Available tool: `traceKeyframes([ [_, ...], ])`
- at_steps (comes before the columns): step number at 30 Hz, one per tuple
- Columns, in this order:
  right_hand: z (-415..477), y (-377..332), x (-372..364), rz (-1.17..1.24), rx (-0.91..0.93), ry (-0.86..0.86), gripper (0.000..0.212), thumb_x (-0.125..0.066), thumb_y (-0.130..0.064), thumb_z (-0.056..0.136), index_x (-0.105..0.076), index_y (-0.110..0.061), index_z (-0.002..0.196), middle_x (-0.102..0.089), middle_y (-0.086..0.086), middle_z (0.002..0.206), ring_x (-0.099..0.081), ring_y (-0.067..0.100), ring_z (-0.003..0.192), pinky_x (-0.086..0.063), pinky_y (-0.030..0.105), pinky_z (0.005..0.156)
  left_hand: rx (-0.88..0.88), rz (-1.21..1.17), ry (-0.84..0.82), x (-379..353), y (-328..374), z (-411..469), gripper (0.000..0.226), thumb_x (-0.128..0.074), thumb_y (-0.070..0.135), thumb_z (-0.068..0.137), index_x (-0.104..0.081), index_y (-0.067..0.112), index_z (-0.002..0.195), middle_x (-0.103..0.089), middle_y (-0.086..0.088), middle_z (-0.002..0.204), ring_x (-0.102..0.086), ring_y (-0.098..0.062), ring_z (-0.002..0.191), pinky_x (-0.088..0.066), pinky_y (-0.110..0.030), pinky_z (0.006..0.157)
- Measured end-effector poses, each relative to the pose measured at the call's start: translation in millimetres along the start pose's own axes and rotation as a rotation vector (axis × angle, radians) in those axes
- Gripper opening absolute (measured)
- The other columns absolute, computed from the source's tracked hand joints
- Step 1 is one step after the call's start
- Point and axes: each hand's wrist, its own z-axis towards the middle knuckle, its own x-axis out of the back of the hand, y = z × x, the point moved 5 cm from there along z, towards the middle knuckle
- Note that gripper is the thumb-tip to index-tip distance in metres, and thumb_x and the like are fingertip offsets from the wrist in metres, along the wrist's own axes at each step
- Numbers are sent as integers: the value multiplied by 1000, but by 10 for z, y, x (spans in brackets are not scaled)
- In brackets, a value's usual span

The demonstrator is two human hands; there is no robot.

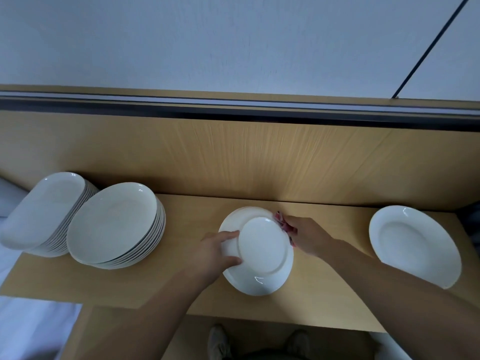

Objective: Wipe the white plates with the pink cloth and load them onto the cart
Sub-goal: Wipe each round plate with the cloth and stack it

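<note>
A white plate (pixel 262 255) is held upside down over the wooden table (pixel 181 294), its foot ring facing me. My left hand (pixel 220 252) grips its left rim, thumb on the underside. My right hand (pixel 306 236) holds the pink cloth (pixel 281 220) against the plate's far right rim; most of the cloth is hidden behind the hand and plate. Two stacks of white plates stand at the left, a tall one (pixel 44 214) and one nearer the middle (pixel 117 224). A single white plate (pixel 413 242) lies at the right.
A wooden back panel (pixel 246 157) rises behind the table, with a dark rail along its top. White fabric (pixel 31 328) shows at the lower left. My shoes (pixel 220 341) are visible below the table's front edge. No cart is in view.
</note>
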Motion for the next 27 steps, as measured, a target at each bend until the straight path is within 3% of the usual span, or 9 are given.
traceKeyframes([
  [2,-84,38,-40,118,4,59,30,-46,-16,101,-62,-26,125,-64,-19,109,-58,-9,87,-37,10,86,-3,34,-22,-7,45,3,71,-79,32,74,-45,45,135,-44,6,129,-45,-16,116,-42,-31,97],
  [4,-81,-14,-31,173,35,111,30,-47,-13,101,-63,-20,126,-63,-18,117,-57,-5,106,-31,1,94,2,100,-66,-30,69,7,82,-77,39,74,-32,51,141,-40,6,123,-47,-18,110,-43,-29,92],
  [6,-49,-95,-23,184,74,101,35,-46,-3,100,-59,-14,130,-60,-16,121,-54,-2,112,-28,-3,93,11,134,-90,-44,53,8,88,-77,46,71,-26,56,141,-40,5,121,-48,-20,108,-45,-32,94],
  [11,96,-236,-29,121,164,14,42,-41,4,99,-56,-16,134,-62,-13,123,-55,1,110,-35,4,93,26,-19,-69,-27,57,26,69,-77,45,74,-41,56,131,-46,4,128,-46,-15,109,-45,-32,94],
  [14,166,-276,-45,109,169,-34,41,-40,1,100,-58,-17,133,-61,-17,120,-52,-13,105,-35,3,91,28,-38,-71,-23,66,25,55,-72,48,77,-43,60,123,-48,5,135,-47,-15,113,-47,-34,96],
  [16,169,-296,-40,117,150,-62,40,-39,1,101,-58,-16,131,-59,-18,117,-49,-22,99,-32,-1,87,43,-40,-76,-30,67,6,62,-74,45,78,-44,51,132,-46,5,139,-46,-14,114,-45,-31,95],
  [21,24,-217,-52,149,61,-33,42,-38,-1,101,-54,-19,135,-57,-21,112,-54,1,103,-30,-4,85,54,-90,-41,-85,63,-74,67,-75,35,81,-43,37,140,-47,2,139,-45,-18,119,-42,-31,97],
  [23,-117,-130,-85,167,2,56,37,-40,-7,102,-59,-20,131,-60,-19,108,-56,8,102,-33,-1,86,61,-127,-34,-109,46,-96,67,-75,34,81,-44,36,139,-47,0,139,-45,-18,118,-43,-30,96],
  [27,-501,77,-259,176,-83,171,36,-43,-15,101,-56,-22,133,-61,-6,125,-56,13,116,-40,23,104,56,-194,-27,-111,58,-112,67,-75,27,81,-45,31,141,-46,1,138,-40,-9,108,-37,-22,87],
])
